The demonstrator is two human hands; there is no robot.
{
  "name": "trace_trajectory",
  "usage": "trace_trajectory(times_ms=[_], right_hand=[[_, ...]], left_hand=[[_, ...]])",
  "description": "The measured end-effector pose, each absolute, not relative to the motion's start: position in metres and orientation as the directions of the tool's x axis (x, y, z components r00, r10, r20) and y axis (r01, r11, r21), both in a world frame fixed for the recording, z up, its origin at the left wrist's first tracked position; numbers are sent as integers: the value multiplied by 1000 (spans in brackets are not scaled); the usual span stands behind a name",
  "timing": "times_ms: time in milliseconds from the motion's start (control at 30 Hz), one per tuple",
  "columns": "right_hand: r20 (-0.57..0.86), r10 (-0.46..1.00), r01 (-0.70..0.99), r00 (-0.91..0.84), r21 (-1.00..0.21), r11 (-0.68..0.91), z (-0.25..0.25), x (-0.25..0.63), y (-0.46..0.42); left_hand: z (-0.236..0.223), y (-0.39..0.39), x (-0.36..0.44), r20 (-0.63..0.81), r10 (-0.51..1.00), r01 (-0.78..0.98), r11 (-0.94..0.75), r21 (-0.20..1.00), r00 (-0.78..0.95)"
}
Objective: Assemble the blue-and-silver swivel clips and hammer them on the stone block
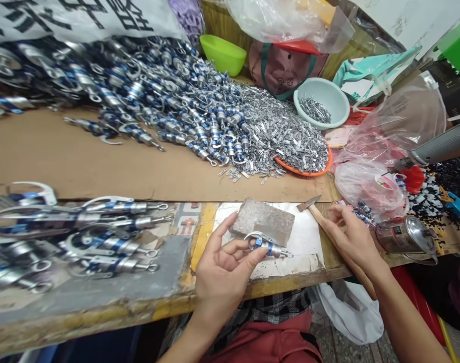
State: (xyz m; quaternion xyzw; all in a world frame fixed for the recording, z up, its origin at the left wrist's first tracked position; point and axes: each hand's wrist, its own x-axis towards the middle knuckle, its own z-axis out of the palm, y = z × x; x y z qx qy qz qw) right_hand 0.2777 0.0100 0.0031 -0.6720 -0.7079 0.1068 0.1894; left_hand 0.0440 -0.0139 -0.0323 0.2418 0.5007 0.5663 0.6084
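One view, head: gripping a blue-and-silver fitting [275, 250] between thumb and fingers of left hand [223, 259], just beside stone block [262, 214] on surface [335, 258]. Curling right hand [354, 236] over wooden-handled hammer [318, 216], not showing clearly if closed. Heaping beyond: similar fittings [184, 108], metal tabs [286, 136].

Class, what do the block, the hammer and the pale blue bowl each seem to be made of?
Block: stone or concrete, perhaps; matte and rough, with a mottled grey face.
Hammer: apparently a smooth wooden handle, light tan; the head, greyish and thin-edged, is likely metal.
Bowl: probably plastic, smooth and evenly coloured.
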Motion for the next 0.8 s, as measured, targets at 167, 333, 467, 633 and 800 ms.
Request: trace_trajectory(times_ms=[167, 333, 467, 633, 800], right_hand=[[-54, 997, 967, -46, -252, 31, -22, 306, -5], [217, 940, 884, -263, -337, 325, 3, 269, -14], [209, 826, 783, -524, -265, 563, 30, 248, -26], [175, 822, 778, -542, -266, 569, 32, 244, -34], [213, 843, 772, -495, -338, 538, 24, 245, -42]], left_hand=[[-31, -13, 44, -332, 932, -467, 230, 854, -148], [-29, -13, 44, -353, 923, -467, 247, 849, -153], [-26, -13, 44, -367, 915, -462, 256, 849, -168], [-23, -13, 45, -392, 903, -474, 270, 838, -178], [-24, -12, 47, -379, 899, -480, 239, 844, -218]])
